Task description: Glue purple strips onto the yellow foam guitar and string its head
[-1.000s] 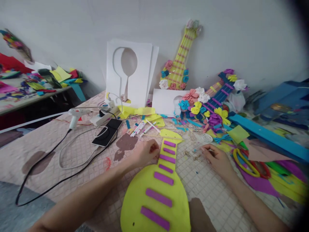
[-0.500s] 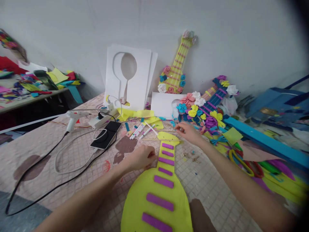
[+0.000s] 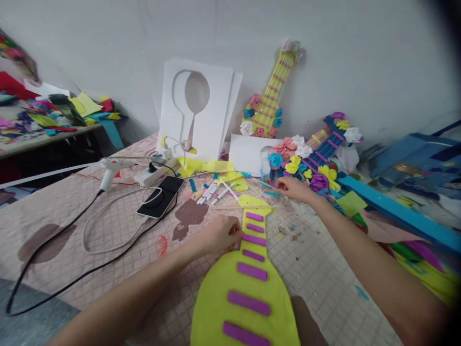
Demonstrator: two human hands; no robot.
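A yellow-green foam guitar shape [image 3: 245, 293] with purple strips across it lies flat on the tiled cloth right in front of me. My left hand [image 3: 219, 235] rests on the left edge of its neck, fingers curled and pressing there. My right hand [image 3: 293, 187] reaches past the guitar's head to the pile of coloured foam scraps and thin sticks, fingertips pinched together on something too small to name.
A glue gun [image 3: 110, 170], power strip [image 3: 151, 175] and phone [image 3: 162, 202] with cables lie at left. Markers [image 3: 214, 192] are scattered near white cut-out boards [image 3: 196, 110]. Two decorated foam guitars [image 3: 270, 96] lean at the wall. Blue foam strips [image 3: 392, 211] lie at right.
My right hand left the small scraps beside the guitar neck and reached forward to the far pile behind the guitar's head. My left hand stayed on the neck.
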